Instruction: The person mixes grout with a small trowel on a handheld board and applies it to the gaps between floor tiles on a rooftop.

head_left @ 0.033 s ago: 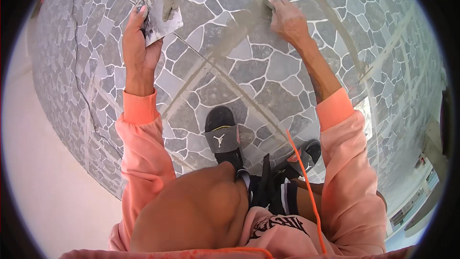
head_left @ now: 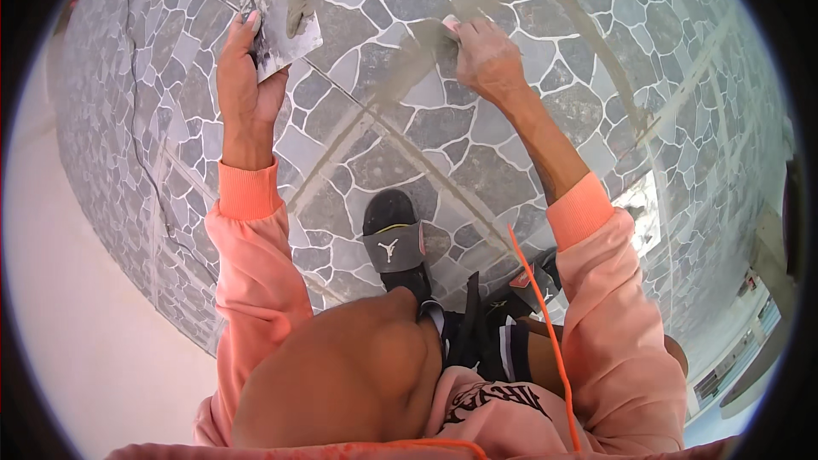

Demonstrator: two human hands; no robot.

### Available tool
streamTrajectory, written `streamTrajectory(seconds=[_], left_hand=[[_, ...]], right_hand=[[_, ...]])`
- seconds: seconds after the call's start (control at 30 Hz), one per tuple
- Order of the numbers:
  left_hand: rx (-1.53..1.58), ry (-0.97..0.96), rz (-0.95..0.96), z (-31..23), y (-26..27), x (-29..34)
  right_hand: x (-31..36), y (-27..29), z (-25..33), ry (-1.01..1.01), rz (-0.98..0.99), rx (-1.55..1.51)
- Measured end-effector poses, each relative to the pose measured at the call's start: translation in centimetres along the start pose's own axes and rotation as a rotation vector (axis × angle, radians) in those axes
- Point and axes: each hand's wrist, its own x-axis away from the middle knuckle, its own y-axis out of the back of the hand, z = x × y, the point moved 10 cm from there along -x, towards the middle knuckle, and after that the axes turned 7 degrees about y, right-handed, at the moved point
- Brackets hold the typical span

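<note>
My left hand [head_left: 249,77] grips a flat metal plate [head_left: 308,41] by its near left edge, thumb on top. A lump of wet grey grout [head_left: 298,4] sits on that plate. Closed around a small, flat greyish piece [head_left: 449,27], my right hand [head_left: 487,55] presses down at the floor; the fingers hide most of the piece, and its exact kind cannot be made out. Beneath and beside it, a smeared band of wet grout [head_left: 400,77] runs along a joint between the stone-patterned floor tiles [head_left: 439,125].
Another grout-smeared joint [head_left: 588,25] lies at the far right. Thin straight joints [head_left: 434,170] cross the floor. A dark cable or crack-like line [head_left: 136,119] runs down the left. Near my right sleeve lies a stained, light-coloured sheet [head_left: 643,213]. My sandalled foot [head_left: 392,243] stands below the joint.
My right hand has moved left and a little nearer to me along the grout band, with the small piece in it. My left hand and the plate have hardly shifted.
</note>
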Motion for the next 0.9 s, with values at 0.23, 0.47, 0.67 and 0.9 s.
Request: streamTrajectory(seconds=[0.23, 0.47, 0.67, 0.9], left_hand=[[0.045, -0.039, 0.042, -0.5, -2.1, 0.0], [-0.015, -0.03, 0.002, -0.5, -0.2, 2.0], [-0.078, -0.045, -0.018, -1.1, -0.3, 1.2], [-0.037, -0.057, -0.02, -1.8, -1.3, 0.3]], right_hand=[[4.4, -6.2, 12.1, -0.094, 0.5, -0.557], [-5.4, 3.0, -12.6, -0.24, -0.016, 0.162], [-6.0, -0.9, -10.4, -0.118, 0.061, 0.29], [0.4, -6.1, 12.8, 0.066, 0.308, -0.158]])
